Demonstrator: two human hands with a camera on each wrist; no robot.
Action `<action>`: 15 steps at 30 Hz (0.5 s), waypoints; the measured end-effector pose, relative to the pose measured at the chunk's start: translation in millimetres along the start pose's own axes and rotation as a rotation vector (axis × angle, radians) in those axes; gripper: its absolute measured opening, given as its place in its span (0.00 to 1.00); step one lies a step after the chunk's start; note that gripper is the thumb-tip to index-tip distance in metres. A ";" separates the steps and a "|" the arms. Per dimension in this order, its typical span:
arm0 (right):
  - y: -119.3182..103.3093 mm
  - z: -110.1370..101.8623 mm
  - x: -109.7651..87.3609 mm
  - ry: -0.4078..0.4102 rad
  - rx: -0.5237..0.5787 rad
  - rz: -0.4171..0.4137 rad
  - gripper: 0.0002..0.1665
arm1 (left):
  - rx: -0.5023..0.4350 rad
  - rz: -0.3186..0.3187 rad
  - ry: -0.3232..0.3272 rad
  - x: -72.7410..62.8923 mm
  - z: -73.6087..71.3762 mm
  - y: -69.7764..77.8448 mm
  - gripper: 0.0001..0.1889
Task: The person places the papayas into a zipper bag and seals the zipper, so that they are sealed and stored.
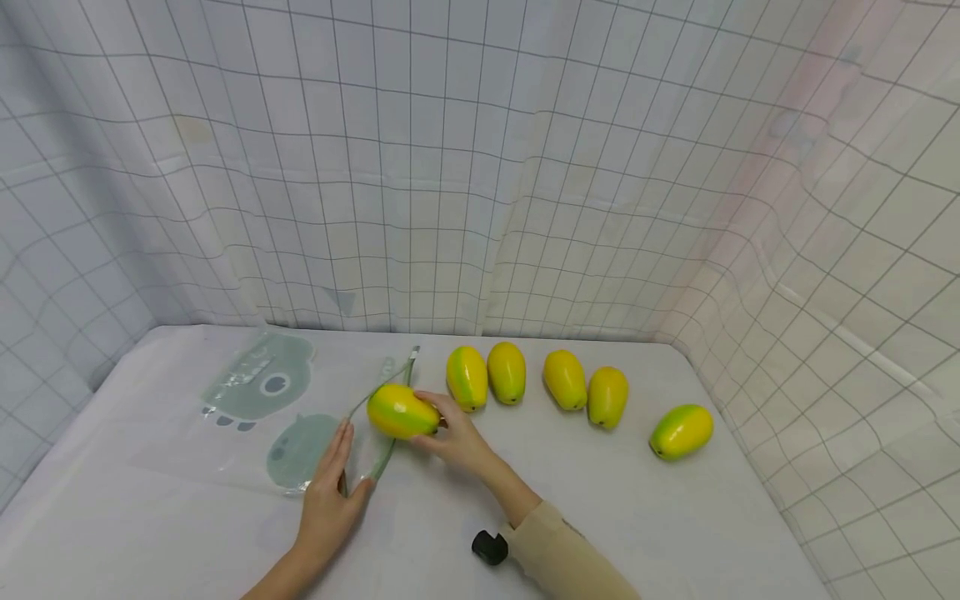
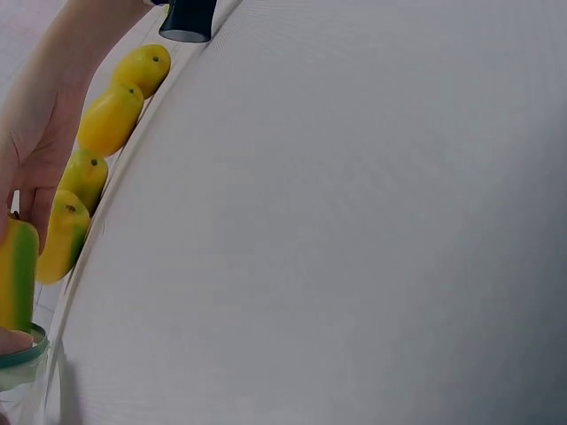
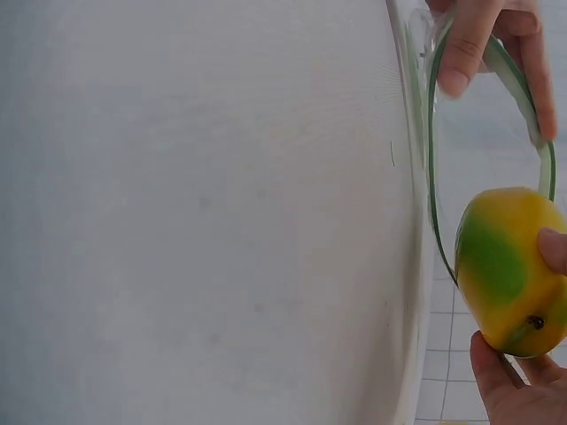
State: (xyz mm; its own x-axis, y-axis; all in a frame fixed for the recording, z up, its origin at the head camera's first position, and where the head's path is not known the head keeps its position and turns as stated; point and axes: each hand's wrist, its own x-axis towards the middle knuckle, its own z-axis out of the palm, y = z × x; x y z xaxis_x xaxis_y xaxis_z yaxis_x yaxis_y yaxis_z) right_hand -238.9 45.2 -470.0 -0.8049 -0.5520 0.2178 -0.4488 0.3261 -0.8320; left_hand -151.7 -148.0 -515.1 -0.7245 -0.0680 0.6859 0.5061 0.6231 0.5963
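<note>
In the head view my right hand [image 1: 461, 442] grips a yellow-green mango [image 1: 402, 411] by its near right end. The mango is at the mouth of a clear plastic bag [image 1: 300, 450] that lies flat and carries green cartoon prints. My left hand [image 1: 330, 508] rests at that mouth, fingers straight and thumb apart, touching the two sides of the rim. The right wrist view shows the green rim [image 3: 434, 159] spread into a loop, with the mango [image 3: 500, 266] at its lower end between the right thumb and fingers. Only a slice of the bag shows in the left wrist view.
Two mangoes [image 1: 467, 379] stand close to the right of my right hand, two more [image 1: 607, 397] farther right, and a single mango [image 1: 682, 432] near the table's right side. A black device [image 1: 491, 547] sits by the right cuff. Checked curtains [image 1: 450, 208] enclose the white table [image 1: 637, 517].
</note>
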 end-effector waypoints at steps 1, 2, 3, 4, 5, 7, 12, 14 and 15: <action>-5.9 -1.0 -0.4 -0.008 0.002 0.001 0.36 | 0.000 -0.001 -0.003 0.2 0.1 0.6 0.47; -12.1 -1.9 -0.7 -0.015 0.008 -0.003 0.36 | 0.000 -0.003 -0.005 0.4 0.2 1.1 0.47; -18.7 -2.9 -1.1 -0.022 0.008 -0.006 0.35 | -0.001 -0.004 -0.008 0.6 0.1 1.5 0.48; -24.8 -3.5 -1.5 -0.029 0.012 -0.006 0.35 | 0.002 -0.007 -0.011 0.7 0.2 1.7 0.48; -30.6 -4.2 -1.7 -0.034 0.013 -0.005 0.35 | 0.003 -0.008 -0.013 0.6 0.2 1.9 0.48; -34.6 -3.1 -1.2 -0.040 0.020 -0.008 0.34 | 0.004 -0.007 -0.017 0.5 0.4 2.4 0.48; -17.3 7.7 4.6 -0.029 0.009 -0.013 0.35 | 0.003 0.018 -0.020 -0.7 1.5 2.8 0.49; -7.4 12.6 7.3 -0.022 -0.007 -0.009 0.35 | 0.001 0.028 -0.021 -1.3 2.0 2.6 0.49; -2.5 14.8 8.6 -0.022 -0.011 -0.005 0.35 | -0.001 0.033 -0.022 -1.6 2.2 2.4 0.49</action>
State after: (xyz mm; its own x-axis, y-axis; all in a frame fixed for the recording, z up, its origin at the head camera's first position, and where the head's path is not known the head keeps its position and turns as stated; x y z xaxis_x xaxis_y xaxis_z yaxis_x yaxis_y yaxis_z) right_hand -239.0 28.3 -473.6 -0.7937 -0.5705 0.2109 -0.4573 0.3312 -0.8253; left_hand -150.4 -144.6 -515.7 -0.7175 -0.0309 0.6958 0.5303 0.6235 0.5745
